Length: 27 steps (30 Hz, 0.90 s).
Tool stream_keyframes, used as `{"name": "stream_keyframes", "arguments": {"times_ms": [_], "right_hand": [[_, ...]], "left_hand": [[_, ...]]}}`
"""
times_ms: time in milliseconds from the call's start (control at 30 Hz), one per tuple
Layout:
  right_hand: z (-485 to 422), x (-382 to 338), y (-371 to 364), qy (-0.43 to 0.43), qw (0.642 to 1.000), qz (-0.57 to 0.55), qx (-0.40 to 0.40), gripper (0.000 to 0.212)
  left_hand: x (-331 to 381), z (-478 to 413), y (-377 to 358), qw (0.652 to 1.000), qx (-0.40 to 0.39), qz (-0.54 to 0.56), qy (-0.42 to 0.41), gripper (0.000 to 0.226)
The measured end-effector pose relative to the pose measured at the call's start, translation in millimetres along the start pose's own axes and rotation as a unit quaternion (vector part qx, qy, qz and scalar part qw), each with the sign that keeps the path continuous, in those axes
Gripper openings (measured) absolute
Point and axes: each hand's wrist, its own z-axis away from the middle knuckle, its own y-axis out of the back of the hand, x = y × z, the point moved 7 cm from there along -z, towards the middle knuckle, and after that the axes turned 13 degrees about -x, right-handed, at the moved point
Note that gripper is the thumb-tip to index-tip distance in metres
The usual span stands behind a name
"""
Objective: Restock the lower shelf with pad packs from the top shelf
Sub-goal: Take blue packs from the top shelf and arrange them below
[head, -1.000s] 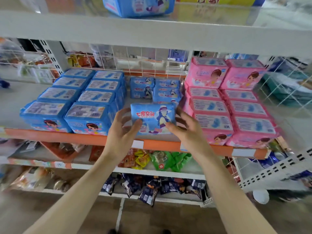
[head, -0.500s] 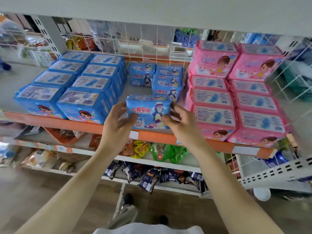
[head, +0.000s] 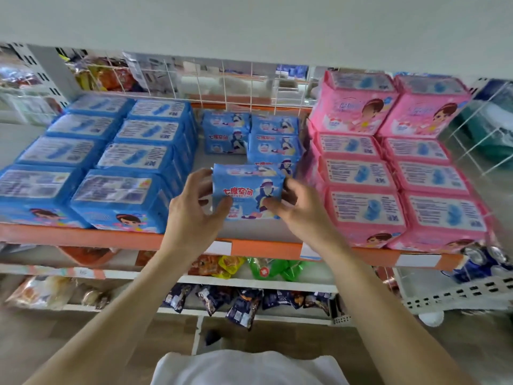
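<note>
A blue pad pack [head: 248,191] is pinched at mid-frame between the left hand [head: 194,211] and the right hand [head: 301,211], set near the orange shelf edge [head: 83,238], where four small packs [head: 251,136] are already stocked behind and open room is left in front.

A small blue pad pack [head: 248,191] with red lettering and a hatted figure stands upright near the front of the orange-edged shelf [head: 83,238], printed face forward.
</note>
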Motion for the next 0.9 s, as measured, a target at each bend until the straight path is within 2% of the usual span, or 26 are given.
{"name": "stream_keyframes", "arguments": {"times_ms": [167,267,400,600,733,900], "right_hand": [[-25.6,-6.1,-14.6,0.013,1.0,-0.004,0.023,0.036],[-38.5,-11.5,-21.3,0.017,0.998,0.027,0.051,0.048],[-52.8,-13.6,-24.2,0.019,0.99,0.11,0.085,0.048],[-80.3,-16.2,-27.0,0.008,0.966,0.232,0.114,0.038],[-96.8,-17.9,-35.5,0.015,0.956,0.276,0.1,0.035],[-106.8,-13.2,-38.4,-0.005,0.943,0.319,0.091,0.038]], "left_hand": [[6.9,-26.0,22.9,0.994,-0.019,-0.11,0.014,0.076],[13.5,-42.1,31.1,0.976,-0.045,-0.213,0.027,0.091],[19.8,-56.6,27.3,0.943,-0.084,-0.322,0.016,0.088],[22.6,-81.0,32.5,0.898,-0.078,-0.433,-0.017,0.079],[13.4,-92.1,42.2,0.88,-0.066,-0.47,-0.005,0.075],[3.6,-109.2,39.3,0.854,-0.099,-0.511,-0.019,0.074]]}}
